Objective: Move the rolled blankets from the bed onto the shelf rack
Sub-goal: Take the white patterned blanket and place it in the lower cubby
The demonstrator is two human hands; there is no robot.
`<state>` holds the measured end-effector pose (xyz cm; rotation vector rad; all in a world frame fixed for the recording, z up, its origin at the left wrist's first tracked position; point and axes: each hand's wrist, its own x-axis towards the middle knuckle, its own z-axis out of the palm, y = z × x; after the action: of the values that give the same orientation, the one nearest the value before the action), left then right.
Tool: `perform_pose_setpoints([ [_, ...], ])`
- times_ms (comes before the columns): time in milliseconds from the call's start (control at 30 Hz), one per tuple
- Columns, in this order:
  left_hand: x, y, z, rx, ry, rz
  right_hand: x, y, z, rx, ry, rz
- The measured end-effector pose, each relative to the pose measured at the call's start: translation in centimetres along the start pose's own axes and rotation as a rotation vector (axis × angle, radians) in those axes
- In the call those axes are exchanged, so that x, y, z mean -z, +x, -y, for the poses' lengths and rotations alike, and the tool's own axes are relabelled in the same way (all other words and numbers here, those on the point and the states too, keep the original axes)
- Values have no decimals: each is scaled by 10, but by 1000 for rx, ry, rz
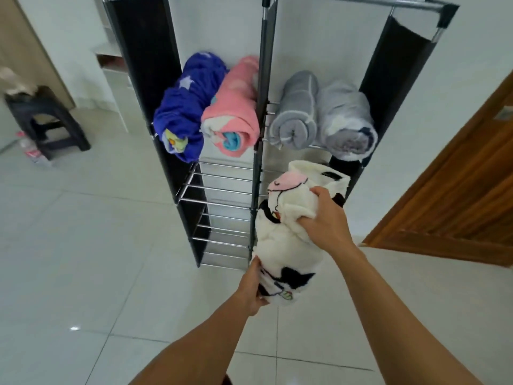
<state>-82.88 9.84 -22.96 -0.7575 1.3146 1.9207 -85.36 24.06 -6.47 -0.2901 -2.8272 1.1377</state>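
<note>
Head view: cow-print rolled blanket [288, 240] held between hands; left hand [254, 284] clutches near end, right hand [323, 218] grips top, at shelf rack [222, 187].

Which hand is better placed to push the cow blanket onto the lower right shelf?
The right hand: it grips the cow blanket at the shelf end, while the left hand only supports the near end.
</note>
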Motion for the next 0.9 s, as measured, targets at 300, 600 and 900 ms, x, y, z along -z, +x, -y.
perform_pose_setpoints([
  [300,6,73,-43,86,-70,-123,-70,112,-27,-80,-63,110],
  [600,-8,140,-121,99,-156,-53,-92,217,-40,-69,-101,-44],
  [900,-30,172,-164,8,-205,-36,-112,283,-37,-138,-100,159],
])
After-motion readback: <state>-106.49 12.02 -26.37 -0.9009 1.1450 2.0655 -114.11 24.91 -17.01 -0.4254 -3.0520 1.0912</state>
